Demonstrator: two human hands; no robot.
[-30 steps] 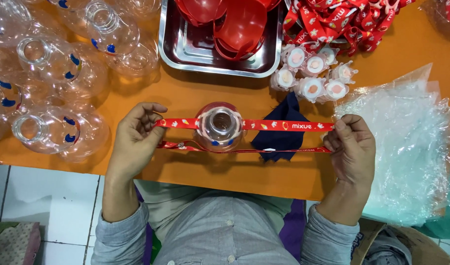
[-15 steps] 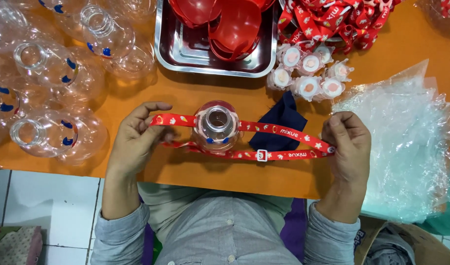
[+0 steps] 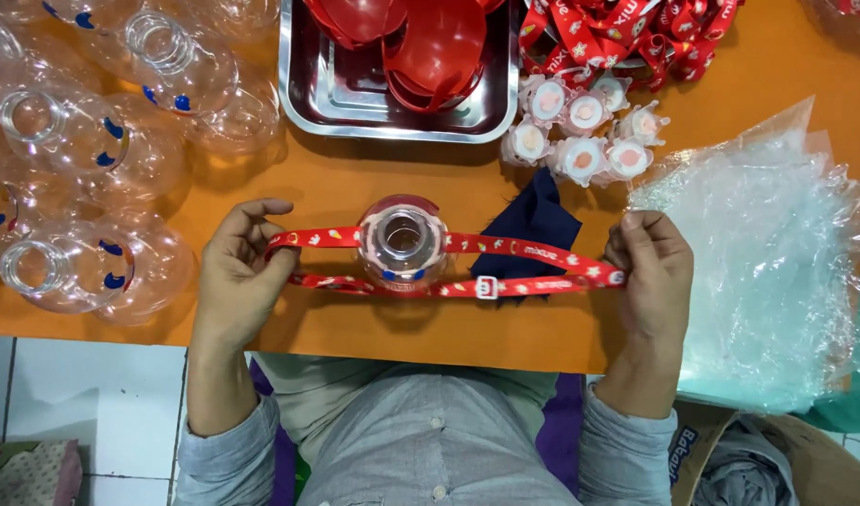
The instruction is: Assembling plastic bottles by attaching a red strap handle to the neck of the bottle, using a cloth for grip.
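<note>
Compared with a moment ago, the red strap (image 3: 448,267) sags lower on the right, its white buckle (image 3: 487,287) now showing on the near run, and the right hand (image 3: 653,276) has dropped slightly. The left hand (image 3: 238,276) has its fingers hooked through the strap's left loop, and the right hand pinches the right end, pulling it taut. The clear bottle (image 3: 402,244) stands midway between the hands, and the strap passes around it on both sides. Just beyond lies a dark blue cloth (image 3: 533,220), then small capped cups (image 3: 580,131), and farthest a steel tray (image 3: 355,94) holding red pieces.
</note>
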